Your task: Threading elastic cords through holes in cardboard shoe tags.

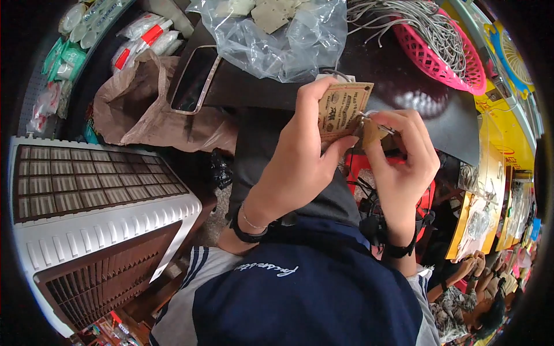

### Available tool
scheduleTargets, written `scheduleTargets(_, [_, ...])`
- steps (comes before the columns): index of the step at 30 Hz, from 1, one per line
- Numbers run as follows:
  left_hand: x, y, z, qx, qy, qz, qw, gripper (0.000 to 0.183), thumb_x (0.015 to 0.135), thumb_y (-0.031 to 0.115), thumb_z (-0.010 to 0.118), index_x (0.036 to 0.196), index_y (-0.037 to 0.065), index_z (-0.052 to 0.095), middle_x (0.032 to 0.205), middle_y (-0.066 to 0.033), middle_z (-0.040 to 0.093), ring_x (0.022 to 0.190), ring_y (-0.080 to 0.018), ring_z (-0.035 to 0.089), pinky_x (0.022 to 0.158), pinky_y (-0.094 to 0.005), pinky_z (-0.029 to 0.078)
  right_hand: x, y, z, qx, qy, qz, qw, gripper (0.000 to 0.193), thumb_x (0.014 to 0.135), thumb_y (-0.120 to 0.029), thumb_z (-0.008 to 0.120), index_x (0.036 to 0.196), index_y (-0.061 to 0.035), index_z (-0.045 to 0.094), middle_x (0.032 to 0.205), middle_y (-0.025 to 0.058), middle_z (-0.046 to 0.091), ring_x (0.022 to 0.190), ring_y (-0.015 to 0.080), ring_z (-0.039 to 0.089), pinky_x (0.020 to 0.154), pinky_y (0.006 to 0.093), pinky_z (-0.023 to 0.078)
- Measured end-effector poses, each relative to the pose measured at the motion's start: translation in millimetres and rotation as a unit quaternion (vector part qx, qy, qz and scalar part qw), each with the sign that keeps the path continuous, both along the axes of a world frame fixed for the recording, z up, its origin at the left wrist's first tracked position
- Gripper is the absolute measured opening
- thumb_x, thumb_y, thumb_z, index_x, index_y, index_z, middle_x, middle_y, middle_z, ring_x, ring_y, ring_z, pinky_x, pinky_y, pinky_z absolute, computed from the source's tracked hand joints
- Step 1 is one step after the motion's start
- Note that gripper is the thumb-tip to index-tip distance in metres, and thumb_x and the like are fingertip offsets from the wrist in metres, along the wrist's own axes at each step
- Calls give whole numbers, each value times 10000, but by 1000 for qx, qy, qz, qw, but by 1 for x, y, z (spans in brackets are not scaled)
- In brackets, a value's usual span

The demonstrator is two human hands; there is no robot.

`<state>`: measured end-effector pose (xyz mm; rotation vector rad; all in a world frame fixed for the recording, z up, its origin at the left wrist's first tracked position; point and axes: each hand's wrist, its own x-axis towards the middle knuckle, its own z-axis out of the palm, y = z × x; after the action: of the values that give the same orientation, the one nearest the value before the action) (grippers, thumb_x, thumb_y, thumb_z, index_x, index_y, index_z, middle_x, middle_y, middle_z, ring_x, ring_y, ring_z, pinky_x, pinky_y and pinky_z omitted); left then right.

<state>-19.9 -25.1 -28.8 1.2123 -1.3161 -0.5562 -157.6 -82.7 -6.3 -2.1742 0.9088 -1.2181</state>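
In front of me, my left hand (297, 153) holds a tan printed card (345, 109) between thumb and fingers. A bit of grey cord (339, 75) curves out above the card. At the card's right edge my right hand (407, 153) pinches a thin silvery loop (369, 117) with thumb and index finger. Whether the loop passes through the card is too small to tell. Both hands are raised over my lap, at the near edge of the dark table (271, 95).
A clear plastic bag (288, 49) with tan pieces lies at the far side. Grey cords (433, 40) fill a pink basket (478, 75) at far right. A phone (195, 81) rests beside a brown bag (133, 115). An air cooler (109, 213) stands left. Other people sit lower right.
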Motion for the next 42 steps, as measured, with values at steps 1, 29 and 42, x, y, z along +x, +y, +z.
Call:
scheduleTargets(1, [-1,0,0,-10,-13,6,1000,670,752,-91,683,1308,11,323,1213,-131,473,1114,-202,528,907,-317,481,0,1,-1,-12,0,-9,1000,220,678,54,681,880,-17,630,825,87,601,712,207,625,641,275,486])
scheduleTargets(29, [9,-5,0,-73,-91,-130,985,489,671,-127,671,1085,44,475,1078,-131,484,1011,-289,507,885,-346,409,-34,-11,6,339,-43,250,906,154,910,26,464,1051,45,524,783,78,652,631,119,635,587,222,473])
scheduleTargets(42, [20,-3,-3,1,-36,-268,963,583,659,-155,657,1149,32,402,1100,-100,466,1034,-228,506,917,-317,406,-50,-29,4,297,53,304,904,78,783,70,633,856,49,615,779,95,648,679,142,647,619,238,498])
